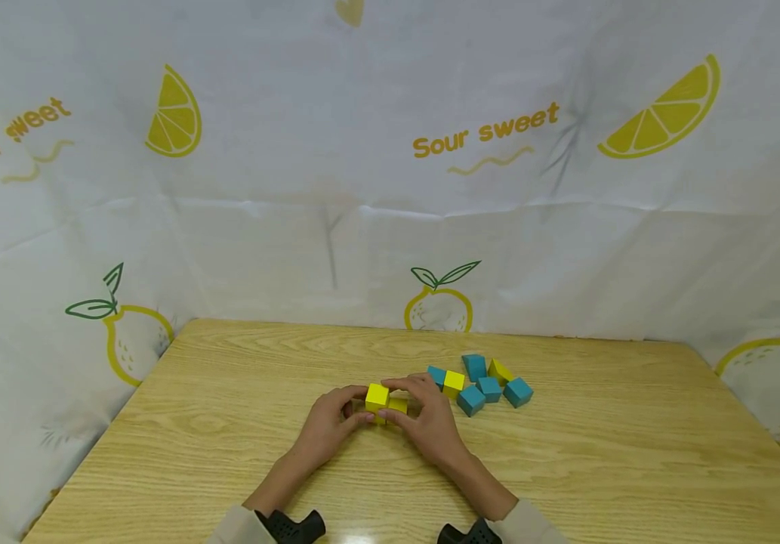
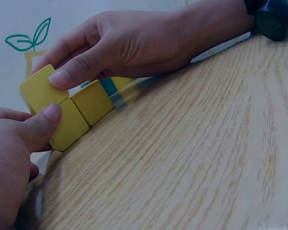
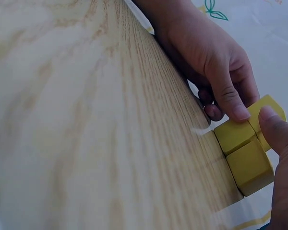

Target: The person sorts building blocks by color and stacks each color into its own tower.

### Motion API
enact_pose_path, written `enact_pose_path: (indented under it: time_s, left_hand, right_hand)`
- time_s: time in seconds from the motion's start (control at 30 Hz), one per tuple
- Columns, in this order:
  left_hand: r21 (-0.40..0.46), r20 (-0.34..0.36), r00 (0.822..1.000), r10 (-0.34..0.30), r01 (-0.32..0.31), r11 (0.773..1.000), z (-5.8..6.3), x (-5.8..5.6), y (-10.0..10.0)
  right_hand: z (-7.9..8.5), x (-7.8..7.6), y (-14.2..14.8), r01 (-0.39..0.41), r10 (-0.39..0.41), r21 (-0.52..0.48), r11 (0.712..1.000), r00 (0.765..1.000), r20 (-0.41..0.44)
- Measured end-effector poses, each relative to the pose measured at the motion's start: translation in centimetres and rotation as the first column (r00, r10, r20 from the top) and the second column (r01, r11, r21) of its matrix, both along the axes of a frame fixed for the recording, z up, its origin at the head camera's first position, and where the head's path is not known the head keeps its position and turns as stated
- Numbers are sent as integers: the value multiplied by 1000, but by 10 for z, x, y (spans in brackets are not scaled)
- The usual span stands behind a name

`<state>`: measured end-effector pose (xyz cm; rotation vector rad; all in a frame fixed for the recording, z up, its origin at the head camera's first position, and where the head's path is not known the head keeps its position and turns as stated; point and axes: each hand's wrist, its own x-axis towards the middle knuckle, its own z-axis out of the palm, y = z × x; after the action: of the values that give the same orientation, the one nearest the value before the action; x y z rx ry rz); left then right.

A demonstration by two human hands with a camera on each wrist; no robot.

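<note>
Three yellow cubes stand grouped between the two hands. Two sit side by side on the wooden table, the left cube (image 2: 73,125) and the right cube (image 2: 93,102). On top of the left one is the upper cube (image 1: 377,397), slightly tilted in the left wrist view. My right hand (image 1: 432,419) pinches this upper cube between thumb and fingers. With my left hand (image 1: 327,427) I pinch the lower left cube, the thumb (image 3: 230,103) on its near face. The left fingertips behind the cubes are partly hidden.
Just right of my right hand lies a loose cluster of several blue blocks (image 1: 488,389), with a yellow cube (image 1: 454,384) and another yellow block (image 1: 499,371) among them. The table (image 1: 226,393) ends at a white printed cloth (image 1: 281,257) behind and at the sides.
</note>
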<state>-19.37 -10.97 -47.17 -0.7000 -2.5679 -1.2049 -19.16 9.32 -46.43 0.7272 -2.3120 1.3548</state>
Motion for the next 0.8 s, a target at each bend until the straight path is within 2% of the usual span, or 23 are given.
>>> enact_pose_path:
  time_s: [0.43, 0.7, 0.8]
  left_hand:
    - [-4, 1, 1000, -2, 2, 1000, 0, 0, 0]
    - [-14, 2, 1000, 5, -5, 1000, 0, 0, 0]
    - [-12, 6, 1000, 5, -5, 1000, 1, 0, 1]
  right_hand:
    - [0, 0, 0, 6, -6, 1, 1000, 1000, -14]
    - [0, 1, 1, 10, -10, -29, 1000, 1000, 2]
    - [0, 2, 2, 21, -22, -49, 999, 1000, -15]
